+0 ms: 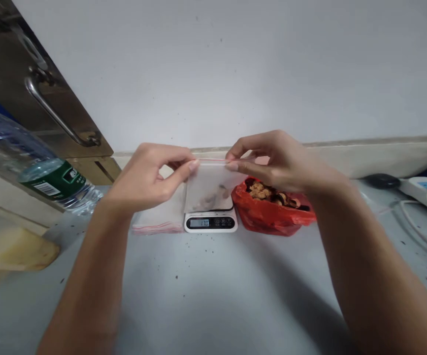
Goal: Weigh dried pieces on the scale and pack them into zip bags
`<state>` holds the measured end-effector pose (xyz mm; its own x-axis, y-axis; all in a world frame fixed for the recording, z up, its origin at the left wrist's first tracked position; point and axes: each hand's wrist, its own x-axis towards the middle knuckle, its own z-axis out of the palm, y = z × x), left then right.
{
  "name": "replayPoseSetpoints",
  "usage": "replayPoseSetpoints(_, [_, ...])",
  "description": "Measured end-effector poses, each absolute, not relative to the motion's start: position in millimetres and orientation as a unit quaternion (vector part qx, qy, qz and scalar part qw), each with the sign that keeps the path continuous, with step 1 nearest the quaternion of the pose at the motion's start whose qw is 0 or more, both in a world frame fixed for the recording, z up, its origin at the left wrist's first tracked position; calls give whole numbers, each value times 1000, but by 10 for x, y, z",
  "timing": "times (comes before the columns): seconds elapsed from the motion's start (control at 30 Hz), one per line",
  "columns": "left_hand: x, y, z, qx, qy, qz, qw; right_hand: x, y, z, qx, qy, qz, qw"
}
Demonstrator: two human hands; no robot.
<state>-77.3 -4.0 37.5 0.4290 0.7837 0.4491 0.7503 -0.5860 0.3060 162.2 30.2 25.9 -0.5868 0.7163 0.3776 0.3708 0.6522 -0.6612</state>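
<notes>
My left hand (147, 173) and my right hand (277, 160) both pinch the red-striped top edge of a small clear zip bag (209, 185), one at each end. The bag hangs upright over a small white digital scale (210, 223) and has a few brown pieces at its bottom. The scale's display is lit. Right of the scale sits an open red plastic bag (268, 214) holding brown dried pieces. A stack of empty zip bags (157, 224) lies flat on the grey table just left of the scale.
A large clear water bottle (32, 162) with a green label lies at the left. A metal door with a handle (56, 116) stands behind it. A white power strip (425, 192) with cables and a dark object (381, 180) are at the right. White wall behind.
</notes>
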Motion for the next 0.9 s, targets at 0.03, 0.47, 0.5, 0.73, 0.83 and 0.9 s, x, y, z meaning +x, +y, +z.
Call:
replayPoseSetpoints(0.03, [-800,-35,383,842,456,288,26,1660,322,257,-323,-849,264,325])
replayPoseSetpoints(0.47, [-847,-29,421,847,450,279,39,1904,383,247,-374,-830,266,319])
replayPoseSetpoints(0.5, [-848,-28,421,849,448,279,39,1912,386,244,-375,-829,266,319])
replayPoseSetpoints(0.73, [-823,-16,392,836,429,343,21,1941,380,245,-391,-840,242,289])
replayPoseSetpoints(0.83, [-712,-18,375,836,400,375,0,1895,321,281,-386,-845,258,266])
replayPoseSetpoints(0.9, [-578,-20,358,842,392,370,-7,1842,284,308,-387,-849,264,246])
